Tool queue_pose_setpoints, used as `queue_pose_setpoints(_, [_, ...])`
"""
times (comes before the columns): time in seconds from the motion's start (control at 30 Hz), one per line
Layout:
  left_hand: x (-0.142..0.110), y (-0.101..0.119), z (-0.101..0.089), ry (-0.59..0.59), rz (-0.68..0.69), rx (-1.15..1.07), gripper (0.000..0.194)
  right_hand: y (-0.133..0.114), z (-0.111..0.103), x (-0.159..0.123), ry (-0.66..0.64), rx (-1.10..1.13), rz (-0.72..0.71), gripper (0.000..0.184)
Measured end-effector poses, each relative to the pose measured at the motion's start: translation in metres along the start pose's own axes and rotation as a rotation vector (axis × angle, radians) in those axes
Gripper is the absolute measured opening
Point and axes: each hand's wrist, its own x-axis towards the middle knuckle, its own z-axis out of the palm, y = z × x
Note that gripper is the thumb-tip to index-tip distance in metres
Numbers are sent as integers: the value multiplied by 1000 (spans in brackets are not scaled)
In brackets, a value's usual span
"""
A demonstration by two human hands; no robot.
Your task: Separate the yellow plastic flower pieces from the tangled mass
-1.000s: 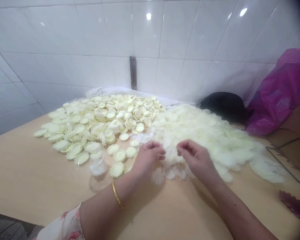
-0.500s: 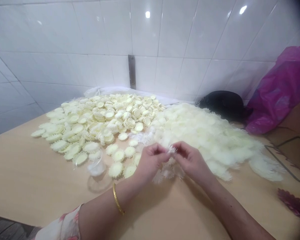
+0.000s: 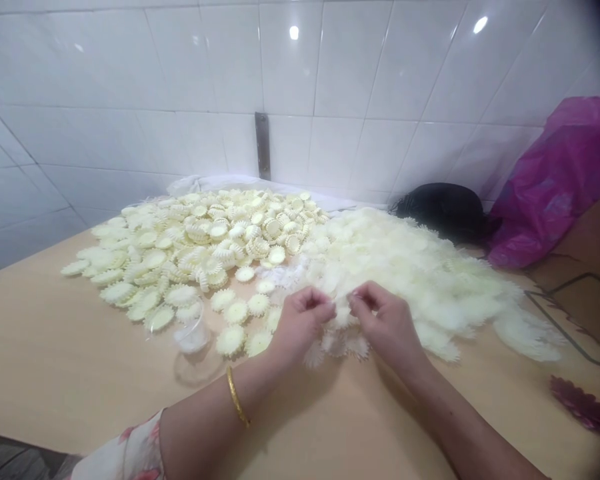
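My left hand (image 3: 303,323), with a gold bangle at its wrist, is closed in a pinch of thumb and forefinger. Facing it a short gap away, my right hand (image 3: 390,327) is pinched too. Whatever sits between the fingertips of either hand is too small to make out. Below and between the hands lie several white petal-edged flower pieces (image 3: 343,345). To the left spreads a heap of pale yellow scalloped discs (image 3: 215,250). Behind my right hand rises a pile of thin, whitish-yellow frilled flower layers (image 3: 405,267).
A small clear cup (image 3: 193,333) with white contents stands left of my left hand. A black object (image 3: 443,210) and a magenta plastic bag (image 3: 555,180) are at the back right. Dark red petals (image 3: 583,403) lie near the right edge of the wooden table (image 3: 100,373). A tiled wall (image 3: 170,67) borders the back.
My hands have drawn slightly apart. The white frilled flower piece that showed between my fingertips no longer shows there; both hands stay pinched.
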Motion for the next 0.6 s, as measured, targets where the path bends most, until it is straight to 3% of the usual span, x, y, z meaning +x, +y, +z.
queue_pose_setpoints(0.17, [-2, 2, 1, -35, -31, 37, 20, -2, 4, -7, 13, -116, -129, 16])
queue_pose_setpoints(0.33, [0, -6, 2, 16, 23, 156, 5, -3, 8, -12, -56, -146, -200, 15])
queue_pose_setpoints(0.43, [1, -6, 1, 17, 64, 210, 8, -5, 9, -13, -97, -138, -250, 17])
queue_pose_setpoints(0.6, [1, 1, 0, -9, 122, 219, 9, -9, 8, -13, -94, -178, -243, 17])
